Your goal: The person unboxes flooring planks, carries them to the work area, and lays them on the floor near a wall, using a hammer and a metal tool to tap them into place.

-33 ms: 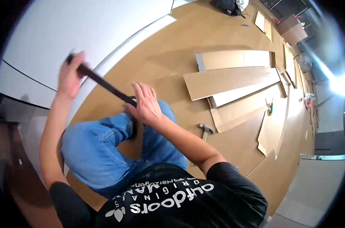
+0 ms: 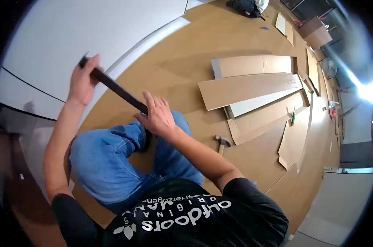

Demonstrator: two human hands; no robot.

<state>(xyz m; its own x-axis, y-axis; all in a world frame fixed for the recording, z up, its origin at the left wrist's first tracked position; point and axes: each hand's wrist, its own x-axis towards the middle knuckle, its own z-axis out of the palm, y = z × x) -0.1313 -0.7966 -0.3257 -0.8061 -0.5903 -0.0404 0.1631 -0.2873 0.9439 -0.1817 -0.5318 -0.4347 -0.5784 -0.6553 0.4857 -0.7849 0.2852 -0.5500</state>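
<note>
A long, narrow dark brown strip (image 2: 120,91) slants across in front of my knees, its far end up and to the left. My left hand (image 2: 83,80) grips it near that far end, where a small thin piece juts out beyond the fingers. At the near end is my right hand (image 2: 159,117), its thumb and palm against the strip while the fingers stretch upward. The exact kind of strip does not show. Below it are my bent legs in blue jeans (image 2: 100,168).
A hammer (image 2: 222,143) lies on the brown floor covering right of my knee. Beyond it are opened cardboard pieces (image 2: 244,88), a white panel (image 2: 258,105) and a green-handled tool (image 2: 293,117). A large white panel (image 2: 112,33) borders the left. At the back sits a dark bag (image 2: 246,6).
My left hand and the strip's far end have shifted a little to the right. My right hand has stayed nearly in place.
</note>
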